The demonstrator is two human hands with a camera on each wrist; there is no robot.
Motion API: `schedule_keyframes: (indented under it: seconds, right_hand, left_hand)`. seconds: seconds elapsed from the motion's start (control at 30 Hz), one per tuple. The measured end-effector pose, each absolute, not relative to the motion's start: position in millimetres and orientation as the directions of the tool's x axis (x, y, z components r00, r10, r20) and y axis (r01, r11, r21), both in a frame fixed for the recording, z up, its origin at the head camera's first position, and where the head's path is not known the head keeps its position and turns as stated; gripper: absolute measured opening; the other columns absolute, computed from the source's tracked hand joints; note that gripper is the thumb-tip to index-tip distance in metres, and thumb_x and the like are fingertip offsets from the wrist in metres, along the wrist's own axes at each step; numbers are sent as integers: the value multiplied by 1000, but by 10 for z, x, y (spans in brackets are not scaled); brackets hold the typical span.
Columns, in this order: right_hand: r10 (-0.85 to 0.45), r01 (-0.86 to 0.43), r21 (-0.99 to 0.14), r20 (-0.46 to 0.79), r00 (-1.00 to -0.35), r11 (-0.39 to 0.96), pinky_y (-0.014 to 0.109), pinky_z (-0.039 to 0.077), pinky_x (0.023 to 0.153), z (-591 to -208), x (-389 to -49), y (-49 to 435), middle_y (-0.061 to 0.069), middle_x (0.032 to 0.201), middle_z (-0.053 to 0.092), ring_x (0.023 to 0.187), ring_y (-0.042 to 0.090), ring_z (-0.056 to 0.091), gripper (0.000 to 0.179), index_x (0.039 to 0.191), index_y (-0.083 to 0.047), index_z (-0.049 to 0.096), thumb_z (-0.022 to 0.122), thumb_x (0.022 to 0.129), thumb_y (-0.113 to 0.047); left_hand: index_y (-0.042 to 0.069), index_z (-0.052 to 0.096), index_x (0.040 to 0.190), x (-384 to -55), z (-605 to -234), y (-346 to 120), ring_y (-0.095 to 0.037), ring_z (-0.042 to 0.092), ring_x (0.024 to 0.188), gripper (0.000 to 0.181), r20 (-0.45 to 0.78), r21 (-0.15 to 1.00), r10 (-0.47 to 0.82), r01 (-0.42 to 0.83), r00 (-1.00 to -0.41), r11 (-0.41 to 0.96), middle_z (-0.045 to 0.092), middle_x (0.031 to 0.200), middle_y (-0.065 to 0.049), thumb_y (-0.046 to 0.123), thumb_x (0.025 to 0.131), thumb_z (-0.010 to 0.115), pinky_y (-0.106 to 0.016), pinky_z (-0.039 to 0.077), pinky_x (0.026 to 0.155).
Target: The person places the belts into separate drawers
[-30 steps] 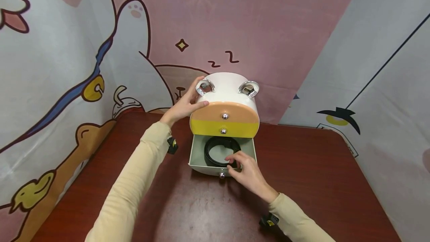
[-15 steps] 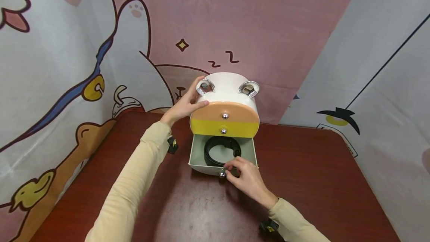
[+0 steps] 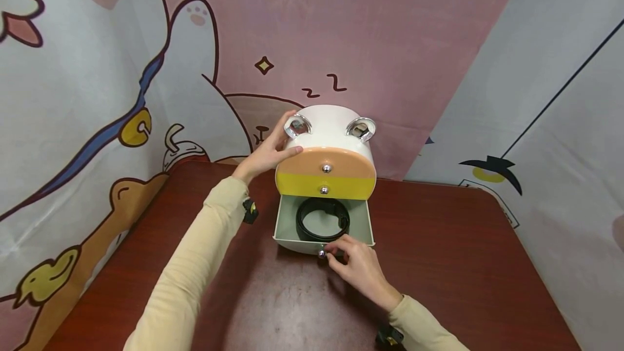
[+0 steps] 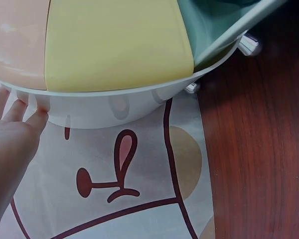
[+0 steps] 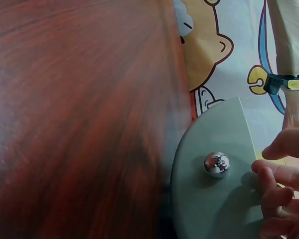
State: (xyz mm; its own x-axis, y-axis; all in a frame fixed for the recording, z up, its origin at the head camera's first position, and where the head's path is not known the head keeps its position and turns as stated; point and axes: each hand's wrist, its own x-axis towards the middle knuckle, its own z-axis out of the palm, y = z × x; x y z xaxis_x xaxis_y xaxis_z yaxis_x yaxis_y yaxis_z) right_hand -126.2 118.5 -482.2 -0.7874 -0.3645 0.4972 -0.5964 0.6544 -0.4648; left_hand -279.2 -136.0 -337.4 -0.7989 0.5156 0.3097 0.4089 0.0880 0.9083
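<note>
A small white cabinet (image 3: 327,123) with silver rings on top has an orange drawer front (image 3: 312,160) and a yellow one (image 3: 302,184), both closed. Below them, the pale green drawer (image 3: 281,226) is pulled out. Inside it lies a coiled black belt (image 3: 301,226). My left hand (image 3: 268,153) rests against the cabinet's left side, thumb by the front edge; its fingertips touch the white shell in the left wrist view. Beside the drawer's silver knob (image 5: 217,164), my right hand (image 3: 358,264) has its bent fingers at the drawer front's upper edge, holding nothing.
The cabinet stands on a dark red wooden table (image 3: 439,253), near its back edge. Behind hangs a cartoon-printed cloth (image 3: 390,42). Each wrist carries a small black camera, such as the left one (image 3: 251,210).
My right hand has drawn back from beside the belt inside the drawer to the drawer's front edge near the knob. The left hand and cabinet have stayed in place.
</note>
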Motion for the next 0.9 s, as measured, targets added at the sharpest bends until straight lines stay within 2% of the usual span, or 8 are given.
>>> schedule_keyframes:
  seconds: [0.2, 0.43, 0.7, 0.9]
  right_hand:
    - [-336, -551, -469, 467, -818, 691, 18, 32, 45, -4873, -1229, 1187, -19, 69, 50, 53, -6, 39, 14, 86, -20, 74, 77, 77, -10]
    - [-309, -547, -430, 508, -804, 718, 18, 32, 45, -4890, -1239, 1175, -21, 67, 49, 52, -6, 38, 15, 83, -20, 75, 79, 74, -9]
    - [-292, -493, -355, 487, -823, 794, 20, 29, 41, -4888, -1205, 1134, -19, 61, 48, 48, -4, 37, 13, 80, -23, 74, 84, 74, -29]
    - [-265, -473, -388, 480, -836, 791, 20, 33, 42, -4955, -1198, 1102, -21, 58, 51, 48, -5, 42, 16, 81, -24, 76, 86, 71, -32]
  left_hand:
    - [25, 7, 155, -2795, -3394, -1367, -27, 28, 140, 81, 304, 911, 515, 402, -801, 88, 22, 157, -14, 6, 96, 60, -46, 25, 110]
    - [24, 7, 155, -2788, -3371, -1357, -26, 30, 139, 81, 300, 913, 514, 399, -803, 90, 22, 156, -15, 6, 96, 59, -46, 26, 109]
    - [22, 5, 156, -2791, -3380, -1364, -30, 21, 143, 82, 305, 909, 510, 406, -804, 95, 19, 157, -14, 7, 96, 60, -45, 21, 112]
    - [25, 6, 155, -2794, -3391, -1367, -29, 19, 143, 82, 303, 913, 507, 398, -807, 88, 18, 158, -13, 8, 96, 60, -43, 19, 113]
